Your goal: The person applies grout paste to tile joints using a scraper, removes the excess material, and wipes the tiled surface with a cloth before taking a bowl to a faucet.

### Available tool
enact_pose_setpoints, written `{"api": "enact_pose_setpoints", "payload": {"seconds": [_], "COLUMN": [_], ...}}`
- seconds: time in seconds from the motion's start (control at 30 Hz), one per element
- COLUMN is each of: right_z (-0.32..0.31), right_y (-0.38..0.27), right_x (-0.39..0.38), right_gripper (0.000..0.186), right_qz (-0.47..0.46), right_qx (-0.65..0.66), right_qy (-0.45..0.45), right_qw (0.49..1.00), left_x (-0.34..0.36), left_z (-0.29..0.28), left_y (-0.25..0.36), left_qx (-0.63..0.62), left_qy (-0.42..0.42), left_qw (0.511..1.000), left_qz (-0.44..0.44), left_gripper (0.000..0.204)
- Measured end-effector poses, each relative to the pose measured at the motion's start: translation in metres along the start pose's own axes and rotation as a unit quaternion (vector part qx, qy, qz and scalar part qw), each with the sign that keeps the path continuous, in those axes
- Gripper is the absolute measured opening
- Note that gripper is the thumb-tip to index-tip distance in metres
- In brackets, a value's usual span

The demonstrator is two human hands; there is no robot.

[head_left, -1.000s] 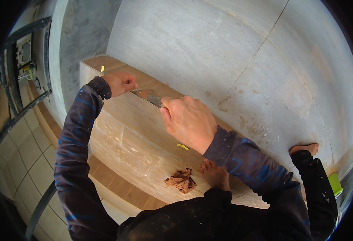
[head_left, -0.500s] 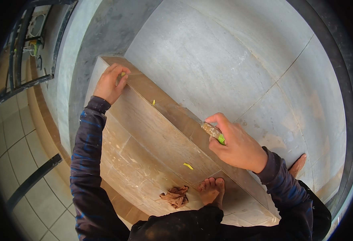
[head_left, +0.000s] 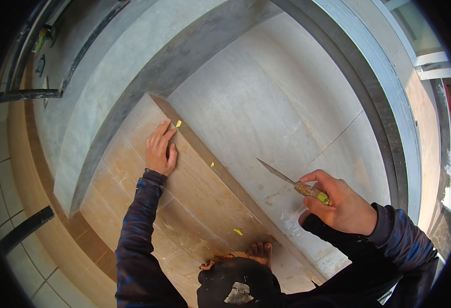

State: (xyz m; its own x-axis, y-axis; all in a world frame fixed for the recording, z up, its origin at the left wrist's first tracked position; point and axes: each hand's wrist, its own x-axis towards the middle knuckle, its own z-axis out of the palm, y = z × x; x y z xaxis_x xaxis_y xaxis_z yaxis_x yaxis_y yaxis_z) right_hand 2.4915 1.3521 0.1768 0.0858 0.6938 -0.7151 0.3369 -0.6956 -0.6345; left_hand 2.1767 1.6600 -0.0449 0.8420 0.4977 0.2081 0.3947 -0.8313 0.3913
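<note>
At the far left of the frame I see tiled flooring (head_left: 10, 205) with a dark bar (head_left: 28, 228) lying across it. Moving right, my left hand (head_left: 161, 149) rests flat on the top edge of a beige tile (head_left: 194, 200), fingers (head_left: 160, 134) pressed together and pointing toward the upper right, the thumb lying alongside. Just beside the fingertips sits a small yellow spacer (head_left: 178, 123) on the tile's edge; a second spacer (head_left: 211, 165) sits further down the same edge, and a third (head_left: 238, 232) lies near the lower centre. The tile stands along a grey cement surface (head_left: 266, 113) that fills the middle of the frame. At the bottom centre I can make out bare toes (head_left: 260, 250) on the tile. Right of centre, my right hand (head_left: 341, 203) is closed in a grip around the wooden handle of a knife (head_left: 292, 180), its thin blade pointing to the upper left over the grey surface, clear of the tile. A curved metal rail (head_left: 389, 102) runs down the right side.
</note>
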Motion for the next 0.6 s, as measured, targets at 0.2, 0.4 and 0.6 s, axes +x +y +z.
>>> {"api": "enact_pose_setpoints", "payload": {"seconds": [0.2, 0.4, 0.6], "right_z": [0.002, 0.003, -0.022], "right_y": [-0.019, -0.040, -0.061], "right_x": [0.025, 0.031, 0.040], "right_gripper": [0.032, 0.036, 0.019], "right_qz": [-0.018, -0.055, -0.043], "right_qx": [0.091, 0.072, -0.054], "right_qy": [-0.016, 0.041, 0.048], "right_qw": [0.996, 0.995, 0.996], "left_x": [0.002, 0.003, 0.004], "left_z": [0.006, 0.005, 0.008], "left_y": [-0.005, -0.005, -0.013], "left_qx": [-0.023, -0.014, -0.015], "left_qy": [0.065, 0.019, 0.004], "left_qw": [0.994, 0.994, 0.995], "left_qz": [-0.087, -0.106, -0.097], "left_gripper": [0.034, 0.036, 0.033]}}
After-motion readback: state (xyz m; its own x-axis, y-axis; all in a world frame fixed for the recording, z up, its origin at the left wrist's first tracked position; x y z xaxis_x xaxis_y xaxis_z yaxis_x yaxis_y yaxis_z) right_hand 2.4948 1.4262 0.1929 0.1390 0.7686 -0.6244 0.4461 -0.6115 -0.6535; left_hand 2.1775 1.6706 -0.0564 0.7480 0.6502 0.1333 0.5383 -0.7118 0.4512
